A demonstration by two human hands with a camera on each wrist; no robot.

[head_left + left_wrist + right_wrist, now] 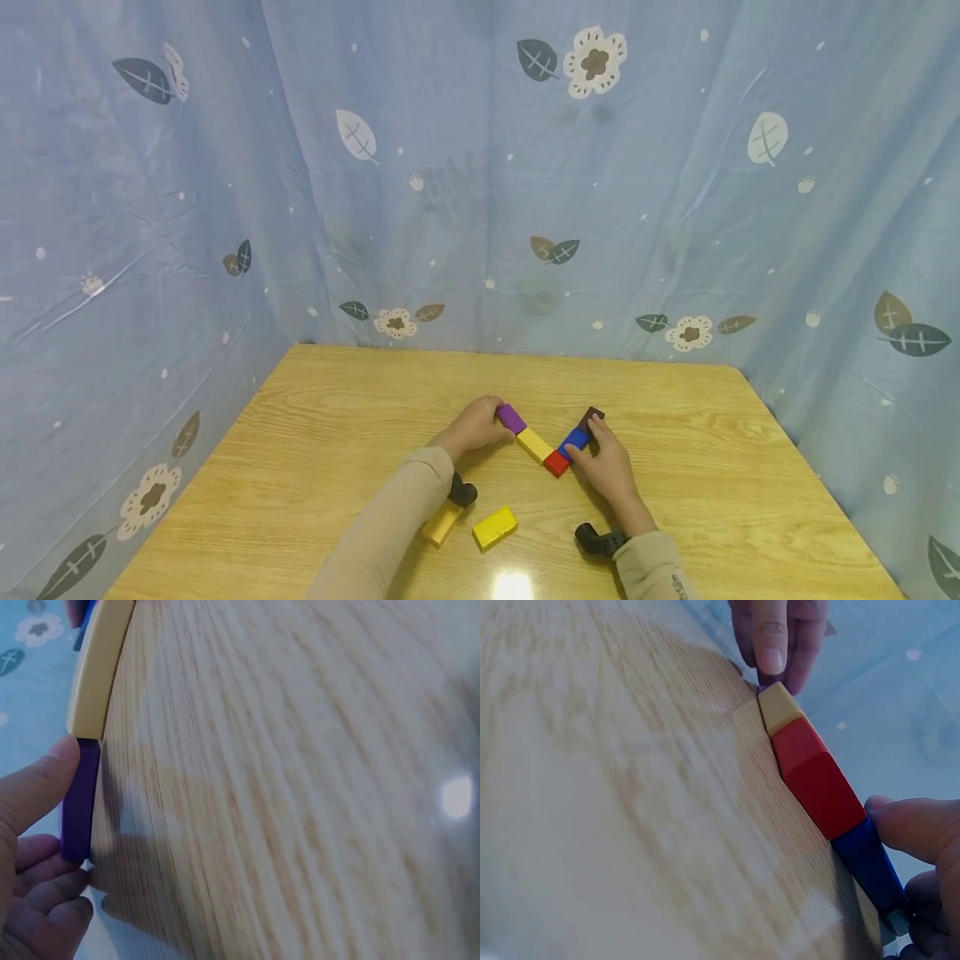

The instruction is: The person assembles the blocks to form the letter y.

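Observation:
A V-shaped line of blocks lies on the wooden table (360,392). Its left arm is a purple block (512,418) and a pale yellow block (535,446); a red block (557,463) forms the corner. Up the right arm run a blue block (573,444) and a dark block (592,414). My left hand (474,427) holds the purple block between thumb, near the yellow joint, and fingers at its outer end. With its thumb on the blue block near the red one and its fingers at the dark block, my right hand (606,467) spans that arm.
Nearer to me lie a bright yellow block (495,528) and an orange-yellow block (441,525), the latter partly hidden by my left sleeve. Black devices (597,540) sit at both wrists. A blue patterned curtain (480,208) hangs behind and beside the table.

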